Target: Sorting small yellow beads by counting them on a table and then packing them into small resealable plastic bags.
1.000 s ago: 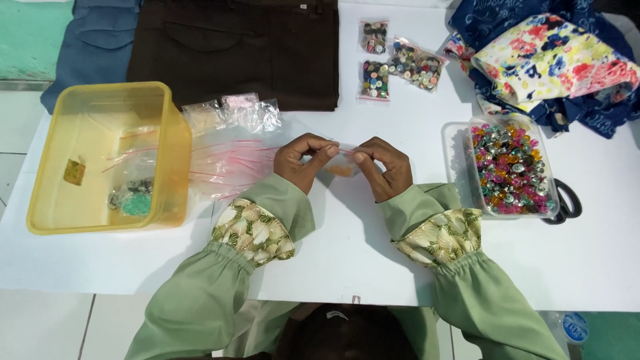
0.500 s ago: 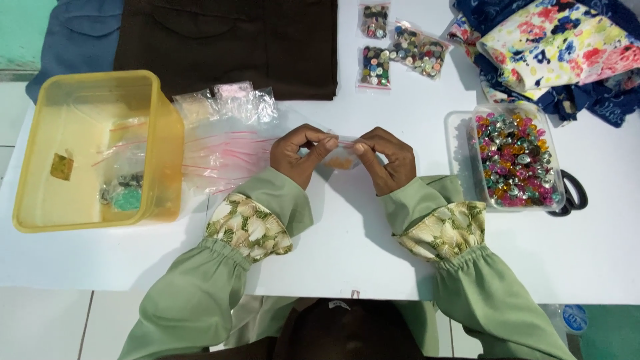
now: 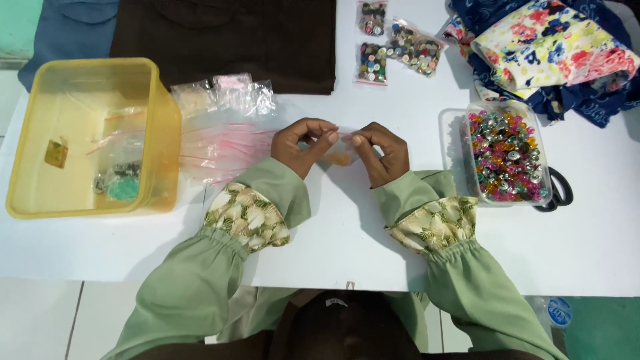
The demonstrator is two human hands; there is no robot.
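- A white surface (image 3: 373,233) carries everything, with tiled floor showing at the near edge.
- A small clear bag (image 3: 341,148) with something orange inside is held up just above the middle of the surface, stretched between both hands.
- The left hand (image 3: 301,145) pinches the bag's left top edge, fingertips closed on it.
- The right hand (image 3: 381,152) pinches the right top edge the same way, so the bag hangs between the two grips.
- Just left of the hands lies a heap of empty clear bags (image 3: 223,143) with pink strips.
- Further left stands a yellow tub (image 3: 160,127).
- To the right sits a clear box of colourful buttons (image 3: 508,155), with black scissors (image 3: 559,192) touching its right side.
- Far off lie three button packets (image 3: 397,45), dark cloth (image 3: 227,37) and floral fabric (image 3: 547,47).
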